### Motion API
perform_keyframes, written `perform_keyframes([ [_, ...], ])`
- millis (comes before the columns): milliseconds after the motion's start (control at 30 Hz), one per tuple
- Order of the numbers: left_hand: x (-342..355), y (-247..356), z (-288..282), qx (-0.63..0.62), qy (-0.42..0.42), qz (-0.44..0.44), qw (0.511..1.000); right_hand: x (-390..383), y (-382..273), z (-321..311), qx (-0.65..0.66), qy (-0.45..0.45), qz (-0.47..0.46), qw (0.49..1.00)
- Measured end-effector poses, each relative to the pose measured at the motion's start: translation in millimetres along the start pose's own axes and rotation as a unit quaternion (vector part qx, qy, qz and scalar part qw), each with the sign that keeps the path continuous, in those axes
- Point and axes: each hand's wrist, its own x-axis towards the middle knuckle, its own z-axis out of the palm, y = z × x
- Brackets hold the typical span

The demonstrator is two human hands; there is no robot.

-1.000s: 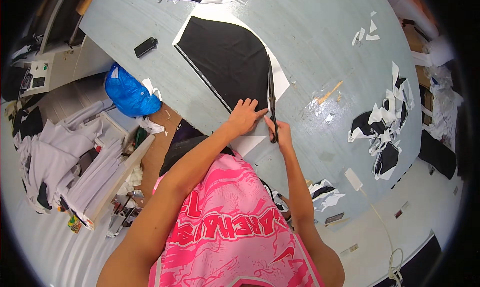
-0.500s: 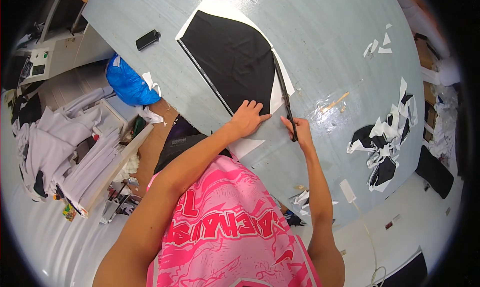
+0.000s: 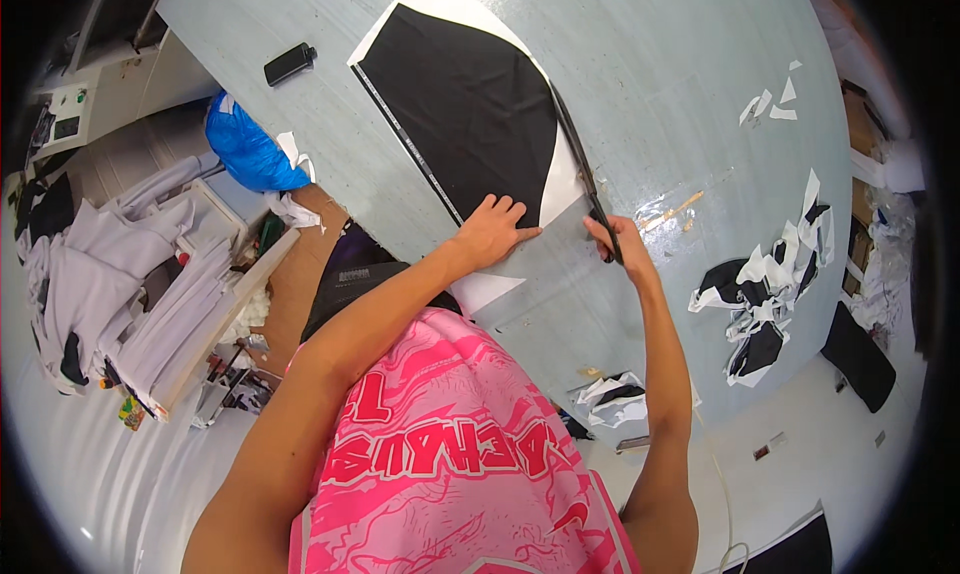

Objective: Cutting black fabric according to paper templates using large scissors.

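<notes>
Scissors (image 3: 589, 182), gripped by right hand (image 3: 618, 242), had been swung farther out from left hand (image 3: 495, 231); white sheet (image 3: 566, 179) was exposed between blades and black fabric (image 3: 465, 104), cutting judged unfinished. Fabric was pinned under left hand, fingers spread, nothing grasped

Top (image 3: 430, 409), sleeveless, one: pink ground with deeper-pink streaked patterning, block lettering (image 3: 440, 454) in deep pink-red outlined white across the front, a larger character above it, and a small curved mark (image 3: 572, 519) to one side. Armhole edging (image 3: 613, 519), pale. Left hand (image 3: 490, 232) and right hand (image 3: 624, 244), bare, as are both arms.
</notes>
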Motion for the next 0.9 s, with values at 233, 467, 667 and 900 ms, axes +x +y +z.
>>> perform_keyframes([
  [233,-1.8,-6.2,2.0,-0.019,0.000,-0.006,1.000,12.0,-39.0,-11.2,-0.053,0.006,-0.001,0.999],
  [467,-5.4,-11.7,-4.0,-0.045,-0.020,-0.002,0.999,29.9,-43.9,-29.7,-0.075,-0.033,-0.036,0.996],
  [667,-5.1,-16.8,-7.2,-0.060,-0.041,-0.002,0.997,28.3,-70.4,-26.1,-0.150,0.005,0.009,0.989],
  [900,-1.6,-20.3,-8.0,-0.046,-0.039,0.015,0.998,37.8,-84.0,-40.1,-0.092,-0.036,-0.021,0.995],
])
